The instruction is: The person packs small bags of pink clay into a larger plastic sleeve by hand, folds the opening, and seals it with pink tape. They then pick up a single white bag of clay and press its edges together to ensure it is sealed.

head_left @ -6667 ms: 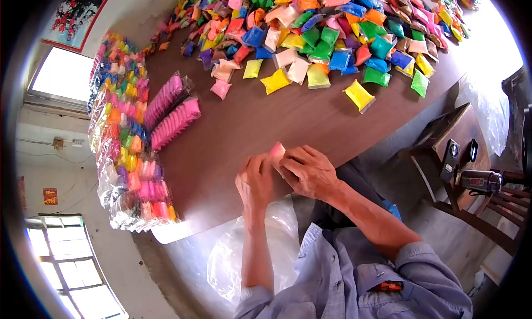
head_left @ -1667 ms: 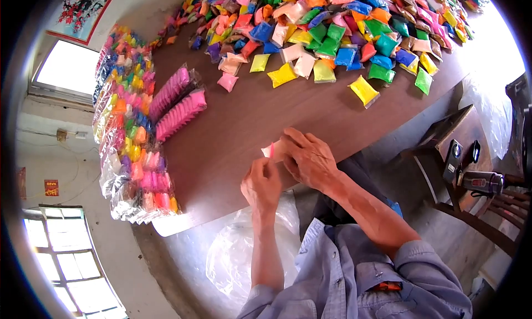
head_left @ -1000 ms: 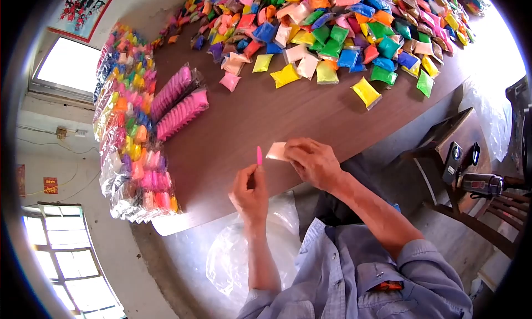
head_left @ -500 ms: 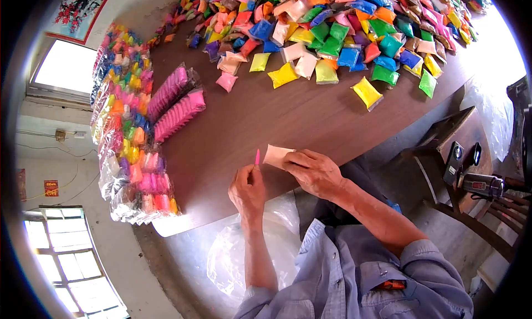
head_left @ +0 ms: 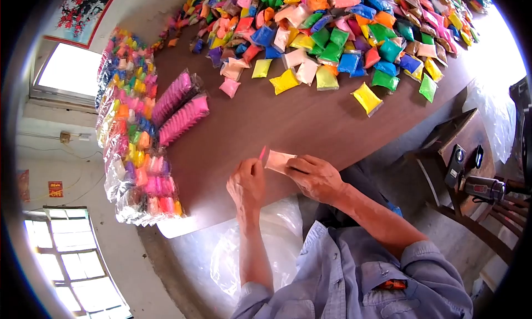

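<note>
My left hand (head_left: 246, 185) is closed on a thin, pointed pink stick (head_left: 262, 152), its tip sticking up past the fingers. The fingers of my right hand (head_left: 317, 178) pinch one end of a small peach-coloured packet (head_left: 278, 160). The stick stands right at the packet's free left end and overlaps it in this view. Both hands are over the near edge of the brown table (head_left: 238, 130). Farther off on the tabletop, a yellow packet (head_left: 367, 99) lies apart from the big heap of coloured packets (head_left: 332, 42).
Two rows of pink packets in clear bags (head_left: 184, 119) lie at the left, beside a long stack of bagged mixed colours (head_left: 130, 125). A clear plastic bag (head_left: 277, 236) hangs below the table edge. At right stands a wooden stool (head_left: 460, 136) with a flask (head_left: 484, 188).
My left hand has turned, and the pink stick now leans right against the packet's end instead of standing apart from it. The view has shifted slightly.
</note>
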Available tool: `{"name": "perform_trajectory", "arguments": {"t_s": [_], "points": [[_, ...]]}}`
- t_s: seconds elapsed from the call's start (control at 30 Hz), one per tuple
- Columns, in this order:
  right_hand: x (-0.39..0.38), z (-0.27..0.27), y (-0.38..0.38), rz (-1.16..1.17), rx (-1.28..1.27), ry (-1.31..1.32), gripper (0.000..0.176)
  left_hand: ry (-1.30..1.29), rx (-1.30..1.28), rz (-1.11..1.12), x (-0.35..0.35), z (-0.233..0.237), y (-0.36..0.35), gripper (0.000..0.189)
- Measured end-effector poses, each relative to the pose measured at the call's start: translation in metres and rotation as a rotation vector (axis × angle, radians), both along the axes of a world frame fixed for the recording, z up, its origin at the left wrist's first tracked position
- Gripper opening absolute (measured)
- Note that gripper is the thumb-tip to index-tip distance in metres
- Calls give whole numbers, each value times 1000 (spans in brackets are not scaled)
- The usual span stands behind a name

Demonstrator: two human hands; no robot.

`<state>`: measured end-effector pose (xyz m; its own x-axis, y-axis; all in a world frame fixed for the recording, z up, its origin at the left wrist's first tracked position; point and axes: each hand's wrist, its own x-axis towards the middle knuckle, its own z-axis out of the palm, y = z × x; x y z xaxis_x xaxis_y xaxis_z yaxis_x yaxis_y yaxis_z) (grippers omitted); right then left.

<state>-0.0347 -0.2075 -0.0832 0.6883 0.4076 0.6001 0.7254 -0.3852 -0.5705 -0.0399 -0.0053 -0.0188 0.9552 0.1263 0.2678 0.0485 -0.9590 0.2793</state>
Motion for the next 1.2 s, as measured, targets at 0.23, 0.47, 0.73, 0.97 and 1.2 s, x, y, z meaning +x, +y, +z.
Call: {"name": "perform_trajectory", "arguments": {"t_s": [0.23,0.47,0.73,0.97,1.2], "points": [[0,1,0,-8,8,17,26,26,-105,-162,-9,3,-36,7],[2,7,0,2,40,20,28,-27,-47,18,7,-9,11,9],[11,40,4,-27,70,51,14,-220,-122,352,-16,-33,119,10],[54,54,14,65,50,315,15,-296,-190,455,-25,-47,160,13],[105,59,69,132,-217,373,20,-349,-293,401,-24,-52,168,8]]}}
